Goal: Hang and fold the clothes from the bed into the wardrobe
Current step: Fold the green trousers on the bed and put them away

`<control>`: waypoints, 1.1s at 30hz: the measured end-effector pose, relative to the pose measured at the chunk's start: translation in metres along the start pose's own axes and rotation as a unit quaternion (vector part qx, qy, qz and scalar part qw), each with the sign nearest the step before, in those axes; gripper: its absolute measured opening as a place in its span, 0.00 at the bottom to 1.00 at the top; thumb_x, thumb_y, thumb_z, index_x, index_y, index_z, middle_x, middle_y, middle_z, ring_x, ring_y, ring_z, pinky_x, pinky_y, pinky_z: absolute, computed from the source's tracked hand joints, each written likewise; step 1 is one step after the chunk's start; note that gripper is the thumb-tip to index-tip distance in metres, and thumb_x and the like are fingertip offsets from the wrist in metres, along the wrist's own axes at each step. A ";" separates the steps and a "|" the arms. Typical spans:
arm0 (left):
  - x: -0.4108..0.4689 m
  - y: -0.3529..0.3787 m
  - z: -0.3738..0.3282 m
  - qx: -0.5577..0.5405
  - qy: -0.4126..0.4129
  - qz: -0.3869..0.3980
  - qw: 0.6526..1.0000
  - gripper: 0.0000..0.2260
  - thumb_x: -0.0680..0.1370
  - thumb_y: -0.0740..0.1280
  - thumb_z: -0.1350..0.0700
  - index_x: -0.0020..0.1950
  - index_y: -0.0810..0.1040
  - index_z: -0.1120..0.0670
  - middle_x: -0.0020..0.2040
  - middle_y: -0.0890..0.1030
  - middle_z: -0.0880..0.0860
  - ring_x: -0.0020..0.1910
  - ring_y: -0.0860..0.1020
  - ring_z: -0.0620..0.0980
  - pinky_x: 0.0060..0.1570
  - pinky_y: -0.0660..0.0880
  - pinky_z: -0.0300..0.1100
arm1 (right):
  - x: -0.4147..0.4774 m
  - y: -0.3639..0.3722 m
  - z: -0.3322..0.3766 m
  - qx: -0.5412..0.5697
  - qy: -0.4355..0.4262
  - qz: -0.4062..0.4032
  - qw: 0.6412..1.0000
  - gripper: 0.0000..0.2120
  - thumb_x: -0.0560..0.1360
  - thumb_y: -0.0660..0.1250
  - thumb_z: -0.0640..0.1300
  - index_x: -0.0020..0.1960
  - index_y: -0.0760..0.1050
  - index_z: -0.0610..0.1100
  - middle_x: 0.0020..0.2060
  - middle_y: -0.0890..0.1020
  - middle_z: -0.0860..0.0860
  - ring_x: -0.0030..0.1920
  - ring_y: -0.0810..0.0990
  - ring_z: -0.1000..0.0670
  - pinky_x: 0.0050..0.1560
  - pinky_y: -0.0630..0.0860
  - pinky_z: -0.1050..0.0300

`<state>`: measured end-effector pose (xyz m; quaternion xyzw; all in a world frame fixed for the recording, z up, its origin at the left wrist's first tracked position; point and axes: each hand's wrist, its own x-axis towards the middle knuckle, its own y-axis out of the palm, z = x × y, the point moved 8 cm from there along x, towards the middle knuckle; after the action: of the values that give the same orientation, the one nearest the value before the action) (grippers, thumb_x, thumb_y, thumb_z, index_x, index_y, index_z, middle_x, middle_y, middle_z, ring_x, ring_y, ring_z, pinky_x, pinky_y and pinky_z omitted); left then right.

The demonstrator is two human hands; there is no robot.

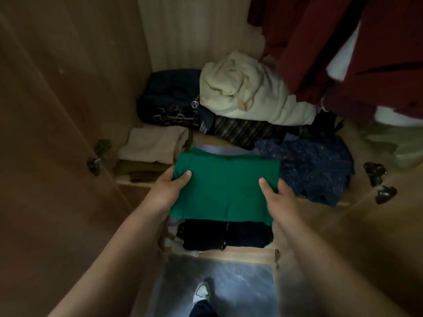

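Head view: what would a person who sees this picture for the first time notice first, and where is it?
The folded green garment stands out most, bright at the centre, held flat by the left hand and the right hand at its two sides, thumbs on top. Behind it a crumpled cream garment lies on a pile of darker clothes, and dark red clothes hang at the upper right.

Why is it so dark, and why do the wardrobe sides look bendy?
Head view: little light reaches inside the wardrobe; the floor by the shoe is brightest; the wide lens bends the door; the red clothes are blurred; the green cloth is sharp.
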<state>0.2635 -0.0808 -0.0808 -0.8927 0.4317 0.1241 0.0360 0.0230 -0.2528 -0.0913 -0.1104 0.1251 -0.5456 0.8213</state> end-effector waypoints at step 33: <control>0.155 0.081 0.031 0.659 0.199 0.072 0.722 0.30 0.81 0.46 0.36 0.82 0.45 0.43 0.82 0.49 0.50 0.81 0.45 0.53 0.78 0.41 0.56 | 0.116 0.100 -0.004 -0.519 -0.167 0.075 0.835 0.30 0.82 0.50 0.60 0.81 0.51 0.50 0.80 0.55 0.49 0.80 0.49 0.47 0.77 0.46 0.47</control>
<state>0.2865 -0.2440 -0.1462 -0.6142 0.4652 -0.3700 0.5191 0.1516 -0.3217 -0.1371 -0.6003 0.2586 -0.3105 0.6902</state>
